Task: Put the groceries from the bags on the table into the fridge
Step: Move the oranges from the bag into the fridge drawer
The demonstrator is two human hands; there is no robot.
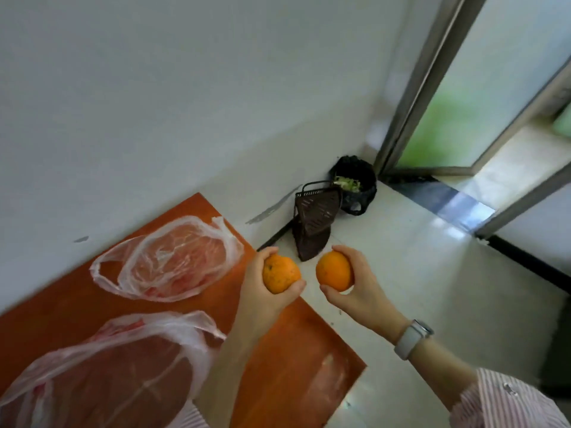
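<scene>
My left hand (261, 290) grips an orange (280, 273) above the right edge of the orange-brown table (293, 366). My right hand (360, 288) grips a second orange (333, 270) over the white floor, just right of the first. Two thin clear plastic bags lie flat on the table: one bag (167, 261) further away, near the wall, and one bag (102, 369) closer to me at the lower left. Both bags look flattened. The fridge is out of sight.
A dark perforated bin (315, 223) and a black bin bag with green scraps (352, 183) stand in the floor corner. A metal-framed glass door (432, 88) stands at the right. The white wall runs behind the table.
</scene>
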